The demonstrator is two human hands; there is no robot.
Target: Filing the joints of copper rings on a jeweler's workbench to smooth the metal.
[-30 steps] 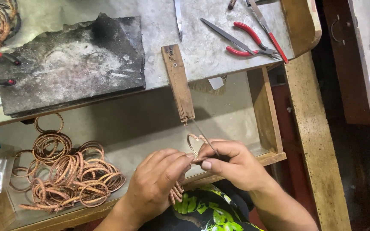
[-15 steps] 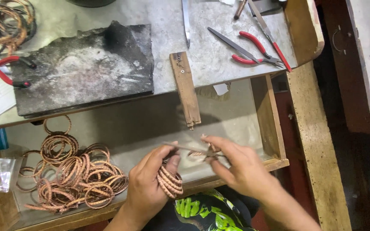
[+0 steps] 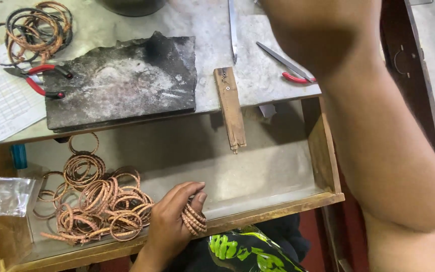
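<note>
My left hand rests at the front of an open wooden drawer, fingers curled around a small stack of copper-coloured bangles. Just left of it, a loose pile of similar twisted copper bangles lies in the drawer. My right arm is raised across the right side of the view, and its hand is above the top edge, out of sight. A narrow wooden bench peg sticks out from the bench over the drawer.
A charred grey soldering block sits on the bench. Red-handled pliers, more bangles and a paper sheet lie at left. Red-handled cutters lie at right. A clear plastic bag sits by the drawer's left side.
My right hand has left the bangles and lifted up out of view, the arm now filling the right side. My left hand keeps the stack and has sunk toward the drawer's front.
</note>
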